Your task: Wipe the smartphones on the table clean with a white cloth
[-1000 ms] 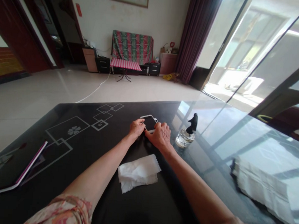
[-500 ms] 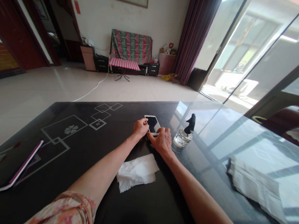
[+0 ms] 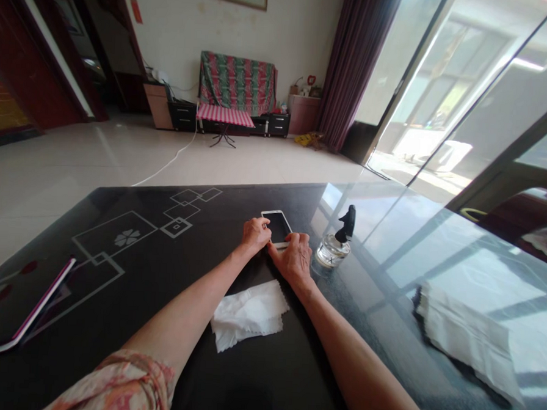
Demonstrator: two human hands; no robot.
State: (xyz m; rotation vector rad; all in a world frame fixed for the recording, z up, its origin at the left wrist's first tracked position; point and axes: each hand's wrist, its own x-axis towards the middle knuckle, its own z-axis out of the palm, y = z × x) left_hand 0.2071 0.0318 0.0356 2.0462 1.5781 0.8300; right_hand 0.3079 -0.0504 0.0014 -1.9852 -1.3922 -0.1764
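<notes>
A white-framed smartphone [image 3: 279, 226] with a dark screen lies on the black glossy table [image 3: 160, 266], screen up. My left hand [image 3: 255, 233] has its fingers curled at the phone's left edge, thumb and forefinger pressed together there. Around the near right corner closes my right hand [image 3: 295, 256], its thumb along the bottom edge. Both hands hide parts of the frame. Just right of my right hand stands a clear spray bottle [image 3: 333, 250] with a black trigger head. A crumpled white wipe [image 3: 249, 315] lies between my forearms.
On the right of the table rests a folded greyish-white cloth [image 3: 468, 337]. A bent, shiny purple-and-silver strip [image 3: 43, 306] lies at the left. Beyond the table are a striped folding table [image 3: 225, 114] and a purple curtain [image 3: 354, 68].
Both hands stay on the phone in nearly the same grip. The whole view has shifted slightly; the bottle, wipe and cloth lie as before.
</notes>
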